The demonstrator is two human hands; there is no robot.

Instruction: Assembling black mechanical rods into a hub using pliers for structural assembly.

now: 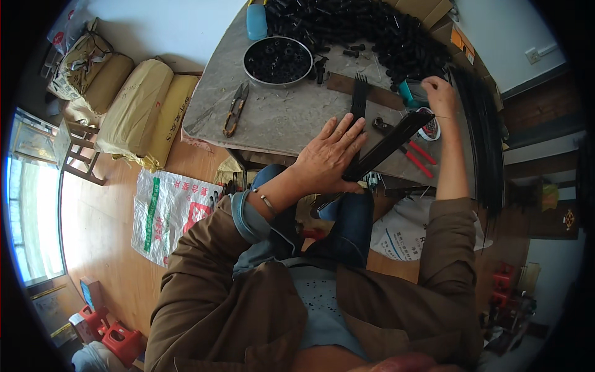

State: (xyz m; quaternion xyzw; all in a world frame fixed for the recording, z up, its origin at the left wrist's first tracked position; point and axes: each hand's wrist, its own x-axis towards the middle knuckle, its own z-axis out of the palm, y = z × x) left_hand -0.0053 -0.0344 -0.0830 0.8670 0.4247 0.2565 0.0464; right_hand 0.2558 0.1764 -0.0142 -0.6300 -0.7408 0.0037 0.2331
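Observation:
My left hand (331, 152) lies flat with its fingers stretched out over black ribbed strips. One strip (360, 93) shows beyond its fingertips, its far end split into thin prongs. A long black bar (396, 144) slants from beside the palm up to the right. Raised at the table's right side, my right hand (440, 96) has its fingers bent together, and what they hold, if anything, cannot be made out. Close by are a teal box (409, 93) and a small white tub (429, 130) of small parts. Red-handled pliers (415, 162) lie below the bar.
On the grey table (217, 80) are a bowl (278, 60) of black parts, orange-handled snips (236, 109), a flat brown bar (378, 96) and a large heap of black pieces (365, 25). Long black rods (486, 136) hang at the right edge. Wrapped bales (136, 105) stand left.

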